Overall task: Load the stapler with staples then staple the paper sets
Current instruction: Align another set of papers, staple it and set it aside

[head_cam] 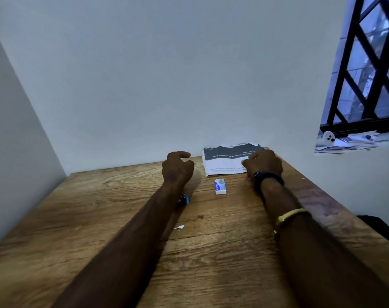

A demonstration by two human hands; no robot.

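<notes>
A stack of printed papers (224,162) with a dark band lies at the far edge of the wooden table (100,218), against the wall. My right hand (263,163) rests on the stack's right side, fingers curled and spread. Just in front of the papers sits a small white and blue staple box (220,186). My left hand (178,166) hovers left of the papers, fingers loosely bent, holding nothing. A blue and black object, likely the stapler (184,200), peeks out from under my left forearm, mostly hidden.
A small white scrap (179,227) lies mid-table. White walls close the table at the back and left. A barred window (366,67) is at the upper right, its sill holding papers and a white device (326,138). A dark object (380,227) sits beyond the table's right edge.
</notes>
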